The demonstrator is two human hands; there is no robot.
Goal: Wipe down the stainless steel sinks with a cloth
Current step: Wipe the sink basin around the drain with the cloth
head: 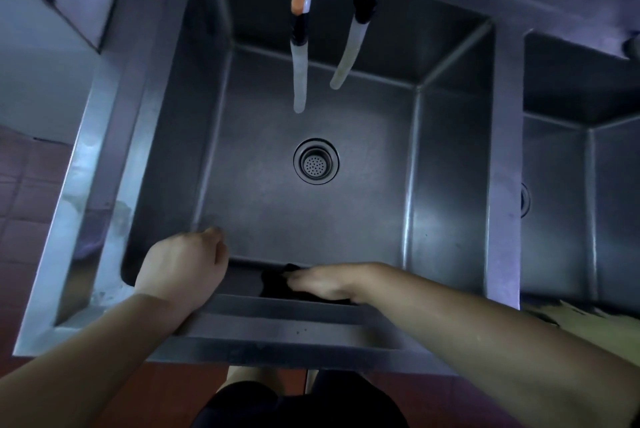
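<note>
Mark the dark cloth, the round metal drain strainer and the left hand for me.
dark cloth (277,284): head view, on its bunched left part.
round metal drain strainer (316,161): head view, on its perforated centre.
left hand (185,263): head view, on its back.

Dark cloth (277,284) bunched against near inner wall of deep stainless sink (450,185); second basin (561,157) seen at right, partly cropped.

Commercial kitchen wash area, deep stainless steel sinks (504,164) side by side, hose-tipped taps (300,46), red floor tiles (24,192)
</note>
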